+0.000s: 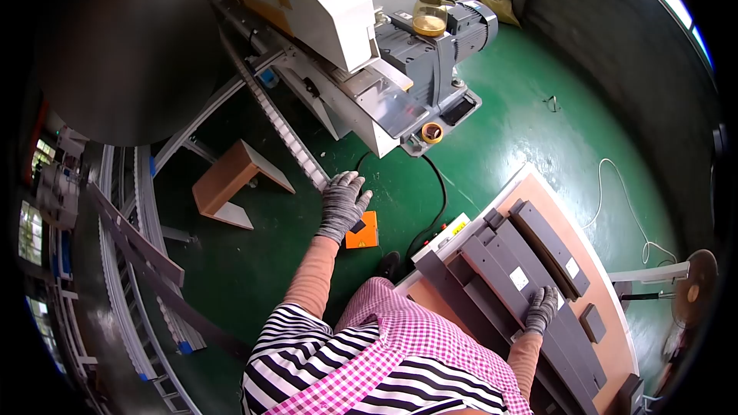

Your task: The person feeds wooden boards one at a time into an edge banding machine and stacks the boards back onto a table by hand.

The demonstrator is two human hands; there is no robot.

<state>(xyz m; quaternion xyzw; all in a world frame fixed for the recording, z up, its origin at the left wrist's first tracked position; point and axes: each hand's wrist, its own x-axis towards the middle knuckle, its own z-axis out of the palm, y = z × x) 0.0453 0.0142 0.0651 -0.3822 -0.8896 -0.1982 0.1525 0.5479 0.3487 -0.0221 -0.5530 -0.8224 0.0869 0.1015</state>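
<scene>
My left hand [344, 206], in a grey striped glove, reaches forward with its fingers apart at the near end of a long narrow rail [288, 138]. Whether it touches the rail end I cannot tell. An orange box-like piece [362, 230] lies below it on the floor. My right hand [541, 310], gloved the same way, is over a long dark grey panel [492, 263] with a white label, its fingers bent across it. More grey panels [550, 250] lie beside and beneath that one on a pinkish-brown board [526, 192] with a white edge.
Ahead stands a white machine [330, 11] with a grey motor [470, 29]; a jar [430, 15] and a tape roll [432, 133] sit on it. A brown angled board piece [231, 180] is on the green floor. Roller tracks [142, 261] run at left; a black cable [442, 192] crosses the floor.
</scene>
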